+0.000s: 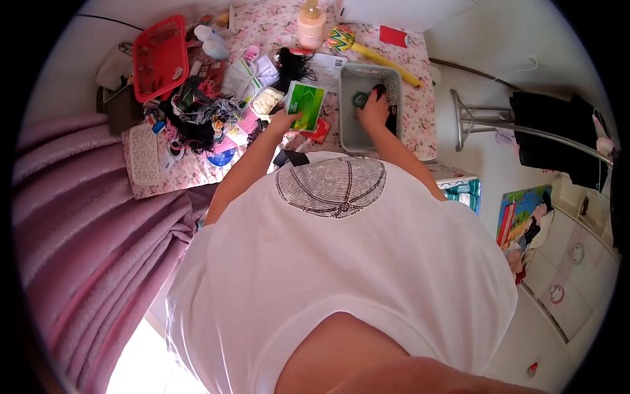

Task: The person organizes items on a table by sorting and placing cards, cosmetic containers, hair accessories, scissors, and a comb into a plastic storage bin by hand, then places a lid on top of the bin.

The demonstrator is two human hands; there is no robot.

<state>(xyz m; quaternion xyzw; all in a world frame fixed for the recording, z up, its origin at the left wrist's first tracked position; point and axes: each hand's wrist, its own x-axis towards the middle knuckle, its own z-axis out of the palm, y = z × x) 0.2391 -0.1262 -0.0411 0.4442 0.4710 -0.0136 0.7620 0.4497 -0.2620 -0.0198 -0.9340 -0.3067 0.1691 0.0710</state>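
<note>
My left hand (283,122) is closed on the lower left edge of a flat green packet (307,104) with a pale label, held above the floral table beside a grey plastic basket (346,134). Inside that basket is my right hand (373,113), its fingers closed around or against a small black object (379,88) whose kind I cannot make out. A dark green coiled item (359,99) lies by its thumb. Under the green packet, a red card or packet (319,131) shows. A bundle of black hair-like strands (293,67) lies just behind the packet.
At the left, a red plastic basket (179,73) stands behind a heap of tangled cords and yarn (203,108). A pump bottle (311,27) and a yellow-handled toy (387,60) are at the back. A metal rack with black cloth (551,121) stands right of the table.
</note>
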